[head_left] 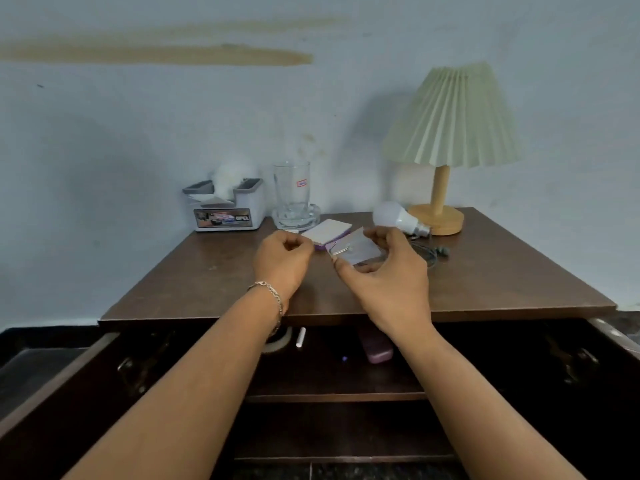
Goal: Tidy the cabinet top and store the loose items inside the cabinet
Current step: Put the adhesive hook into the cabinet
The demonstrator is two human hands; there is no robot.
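A lamp (446, 133) with a folded shade stands at the back of the brown worktop (502, 282). A white light bulb (393, 216) lies just left of the lamp's foot. A thin dark cord (431, 254) lies in front of the lamp. Left of the lamp and nearer the person, the right hand (388, 285) pinches a small clear packet (358, 249) between thumb and fingers. A white notepad (327, 231) lies flat just behind the packet. The left hand (282, 263) is further left of the lamp. Its fingers are curled in, and I cannot tell if they pinch anything. Far left of the lamp stand a glass (292, 188) and a white holder (228, 209). Below the lamp, a purple case (377, 351) lies on a shelf in the open cabinet (329, 396).
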